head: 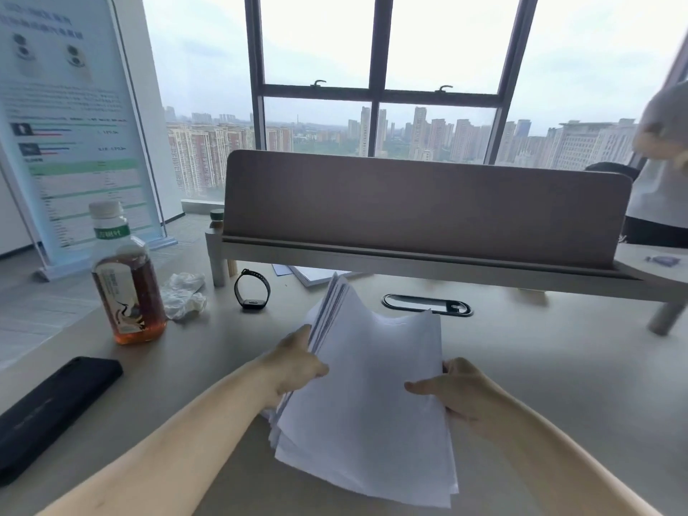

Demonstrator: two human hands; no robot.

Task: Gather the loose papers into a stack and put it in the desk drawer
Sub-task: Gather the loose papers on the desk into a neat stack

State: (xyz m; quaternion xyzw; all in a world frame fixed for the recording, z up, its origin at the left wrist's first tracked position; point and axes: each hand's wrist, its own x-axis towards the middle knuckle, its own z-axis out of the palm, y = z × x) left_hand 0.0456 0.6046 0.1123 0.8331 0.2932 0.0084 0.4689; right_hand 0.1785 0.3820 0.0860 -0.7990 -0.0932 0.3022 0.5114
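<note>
- Head view, starting at the desk's left edge: a black case lies flat near the front-left corner, and behind it a bottle of amber drink stands upright.
- Further toward the back edge I see a crumpled tissue and a smart band standing on its strap, both well apart from the papers.
- My left hand is clamped on the left edge of the paper stack, thumb on top, fingers hidden behind the sheets; the forearm comes in from the lower left.
- I hold the stack above the middle of the desk near its front edge, tilted up toward me, its far edge fanned and wavy, so the sheets are not yet squared.
- My right hand is closed on the stack's right edge, thumb lying across the top sheet, wrist angled in from the lower right.
- I judge the step to be gathering and aligning: the sheets are up off the desk but loose.
- Under the raised shelf at the back edge a few more sheets lie flat; whether they belong to the task I cannot tell.
- Next I would tap the stack's edges on the desk to even them, then free one hand for the drawer, which is not in view.
- A cable grommet sits just behind the stack.
</note>
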